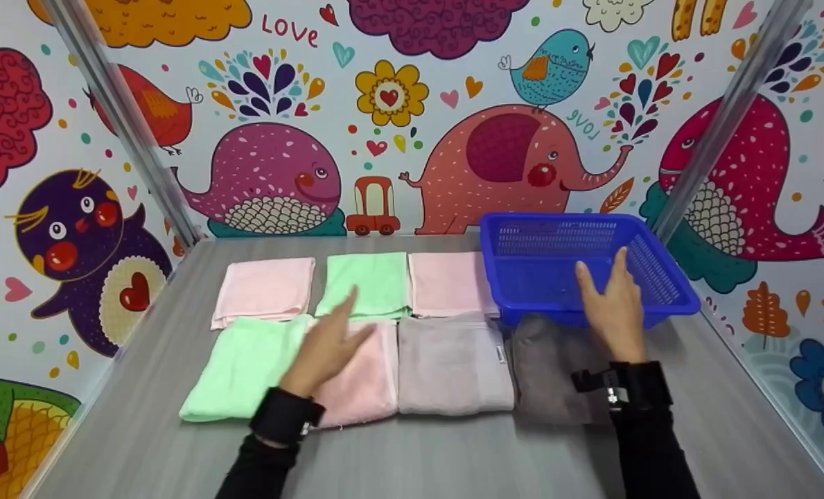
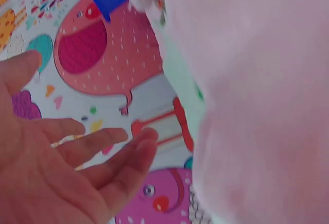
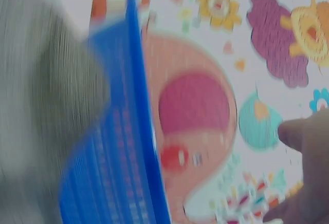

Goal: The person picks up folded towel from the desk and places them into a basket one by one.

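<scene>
My left hand (image 1: 325, 350) hovers over a folded pink towel (image 1: 363, 388) in the front row, fingers spread and holding nothing. In the left wrist view its fingers (image 2: 128, 162) are loosely extended beside pink cloth. My right hand (image 1: 616, 308), thumb and fingers apart, is in front of the blue basket (image 1: 491, 277) and overlaps its near rim in the head view. Below it lies a dark grey folded towel (image 1: 550, 381), partly hidden by the wrist. The right wrist view is blurred, with the right fingers (image 3: 313, 152) at its edge.
A light green towel (image 1: 235, 367) and a light grey towel (image 1: 453, 367) lie in the front row. Behind them are a pink towel (image 1: 266, 287), a green towel (image 1: 370, 277) and another pink towel (image 1: 450, 281) beside the basket. Patterned walls enclose the grey table (image 1: 439, 457).
</scene>
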Demonstrator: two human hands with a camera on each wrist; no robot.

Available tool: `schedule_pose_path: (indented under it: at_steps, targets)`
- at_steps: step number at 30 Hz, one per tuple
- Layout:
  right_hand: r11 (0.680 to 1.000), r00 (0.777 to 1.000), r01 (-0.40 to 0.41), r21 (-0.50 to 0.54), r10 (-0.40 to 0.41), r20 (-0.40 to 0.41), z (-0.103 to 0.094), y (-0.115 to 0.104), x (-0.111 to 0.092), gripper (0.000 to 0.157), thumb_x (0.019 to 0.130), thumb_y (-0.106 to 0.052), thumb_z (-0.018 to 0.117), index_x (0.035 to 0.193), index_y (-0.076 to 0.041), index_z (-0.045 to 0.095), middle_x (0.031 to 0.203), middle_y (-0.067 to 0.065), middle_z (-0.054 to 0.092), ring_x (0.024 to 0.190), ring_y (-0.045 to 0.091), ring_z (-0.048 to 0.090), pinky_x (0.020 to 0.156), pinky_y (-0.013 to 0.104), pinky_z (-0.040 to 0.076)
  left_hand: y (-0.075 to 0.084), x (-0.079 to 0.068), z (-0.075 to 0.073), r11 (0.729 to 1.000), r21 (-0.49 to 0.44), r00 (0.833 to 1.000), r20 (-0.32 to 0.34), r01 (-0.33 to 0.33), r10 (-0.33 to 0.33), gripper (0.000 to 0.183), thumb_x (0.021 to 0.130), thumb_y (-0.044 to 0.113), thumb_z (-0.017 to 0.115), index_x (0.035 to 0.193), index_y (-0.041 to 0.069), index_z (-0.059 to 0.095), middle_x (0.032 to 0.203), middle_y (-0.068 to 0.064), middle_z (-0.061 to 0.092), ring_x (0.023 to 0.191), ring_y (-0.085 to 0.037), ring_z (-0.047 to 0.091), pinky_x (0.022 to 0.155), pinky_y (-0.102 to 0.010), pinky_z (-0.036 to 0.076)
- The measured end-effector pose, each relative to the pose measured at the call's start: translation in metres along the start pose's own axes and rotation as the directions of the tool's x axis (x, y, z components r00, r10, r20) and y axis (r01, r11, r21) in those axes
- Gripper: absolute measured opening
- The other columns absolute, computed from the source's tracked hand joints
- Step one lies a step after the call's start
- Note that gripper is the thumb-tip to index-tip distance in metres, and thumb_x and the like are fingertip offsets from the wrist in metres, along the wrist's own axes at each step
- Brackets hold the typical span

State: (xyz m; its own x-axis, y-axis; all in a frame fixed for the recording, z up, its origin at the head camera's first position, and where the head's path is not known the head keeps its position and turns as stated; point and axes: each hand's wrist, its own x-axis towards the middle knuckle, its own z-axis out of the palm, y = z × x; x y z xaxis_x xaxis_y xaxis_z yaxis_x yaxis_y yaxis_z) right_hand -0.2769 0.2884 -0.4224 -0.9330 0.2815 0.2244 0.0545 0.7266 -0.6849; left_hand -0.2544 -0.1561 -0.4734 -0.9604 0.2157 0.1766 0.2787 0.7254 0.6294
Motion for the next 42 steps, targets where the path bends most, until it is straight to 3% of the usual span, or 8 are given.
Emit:
schedule_pose_path:
  at_steps: [3, 6, 10, 14, 22, 29, 36, 42]
  targets:
    - [0.992, 0.991, 0.094, 0.081, -0.085, -0.104, 0.019, -0.021, -0.011, 0.078, 0.102, -0.046, 0.060, 0.162, -0.005, 0.030, 0.152, 0.031, 0.045, 0.128, 0.049, 0.053, 0.108, 0.062, 0.040, 0.017, -0.001, 0.023, 0.997, -0.060, 0.998, 0.049, -0.047, 0.050, 0.080, 0.102, 0.038, 0.063, 0.166, 0.013, 0.021, 0.161, -0.024, 0.040, 0.131, -0.045, 0.058, 0.116, -0.058, 0.039]
    - [0.959, 0.962, 0.262, 0.111, -0.250, -0.112, 0.044, -0.041, -0.025, 0.048, 0.097, -0.031, 0.071, 0.135, -0.002, 0.062, 0.124, 0.022, 0.063, 0.097, 0.038, 0.064, 0.088, 0.053, 0.050, 0.026, -0.002, 0.040, 0.996, -0.041, 0.993, 0.076, -0.084, 0.087, 0.077, 0.100, 0.032, 0.068, 0.164, 0.012, 0.030, 0.134, -0.031, 0.059, 0.098, -0.039, 0.069, 0.095, -0.057, 0.053]
    - [0.904, 0.892, 0.421, 0.071, -0.427, 0.150, 0.074, -0.055, -0.045, 0.036, 0.093, -0.027, 0.075, 0.119, -0.001, 0.073, 0.114, 0.018, 0.073, 0.105, 0.038, 0.068, 0.094, 0.054, 0.052, 0.030, -0.003, 0.053, 0.994, 0.016, 0.990, 0.093, -0.107, 0.105, 0.076, 0.094, 0.028, 0.073, 0.159, 0.009, 0.039, 0.110, -0.026, 0.062, 0.088, -0.032, 0.062, 0.081, -0.052, 0.053]
    - [0.891, 0.827, 0.451, -0.044, -0.399, 0.396, 0.091, -0.053, -0.057, 0.060, 0.086, -0.031, 0.081, 0.135, 0.001, 0.065, 0.130, 0.024, 0.069, 0.124, 0.045, 0.062, 0.106, 0.060, 0.047, 0.034, -0.005, 0.061, 0.989, 0.056, 0.984, 0.118, -0.140, 0.133, 0.073, 0.090, 0.028, 0.078, 0.154, 0.008, 0.049, 0.107, -0.021, 0.063, 0.092, -0.029, 0.058, 0.081, -0.047, 0.050]
    - [0.919, 0.808, 0.366, -0.146, -0.237, 0.539, 0.101, -0.042, -0.070, 0.101, 0.075, -0.035, 0.091, 0.154, 0.004, 0.042, 0.138, 0.042, 0.055, 0.127, 0.058, 0.054, 0.103, 0.067, 0.046, 0.037, -0.012, 0.077, 0.982, 0.107, 0.980, 0.141, -0.155, 0.139, 0.059, 0.087, 0.023, 0.082, 0.138, 0.002, 0.062, 0.111, -0.019, 0.063, 0.093, -0.029, 0.061, 0.084, -0.044, 0.052]
    - [0.884, 0.817, 0.427, -0.192, -0.286, 0.501, 0.106, -0.040, -0.066, 0.091, 0.070, -0.041, 0.094, 0.141, -0.001, 0.052, 0.112, 0.032, 0.071, 0.100, 0.049, 0.070, 0.085, 0.062, 0.055, 0.042, -0.014, 0.079, 0.980, 0.132, 0.985, 0.108, -0.148, 0.134, 0.057, 0.088, 0.020, 0.080, 0.138, 0.001, 0.061, 0.116, -0.021, 0.063, 0.100, -0.034, 0.065, 0.088, -0.048, 0.054]
    - [0.884, 0.797, 0.438, -0.162, -0.299, 0.524, 0.112, -0.038, -0.061, 0.099, 0.070, -0.037, 0.095, 0.148, -0.001, 0.047, 0.117, 0.030, 0.071, 0.102, 0.047, 0.071, 0.088, 0.061, 0.055, 0.052, -0.020, 0.083, 0.940, 0.301, 0.987, 0.037, -0.160, 0.156, 0.055, 0.089, 0.024, 0.077, 0.135, -0.001, 0.061, 0.110, -0.025, 0.064, 0.099, -0.037, 0.061, 0.084, -0.049, 0.052]
    - [0.839, 0.787, 0.496, -0.223, -0.326, 0.524, 0.114, -0.039, -0.065, 0.098, 0.069, -0.037, 0.095, 0.148, -0.001, 0.049, 0.108, 0.028, 0.074, 0.094, 0.044, 0.072, 0.079, 0.060, 0.056, 0.050, -0.017, 0.086, 0.958, 0.213, 0.981, 0.084, -0.191, 0.177, 0.053, 0.088, 0.015, 0.077, 0.134, -0.004, 0.059, 0.113, -0.024, 0.066, 0.101, -0.037, 0.062, 0.089, -0.047, 0.051]
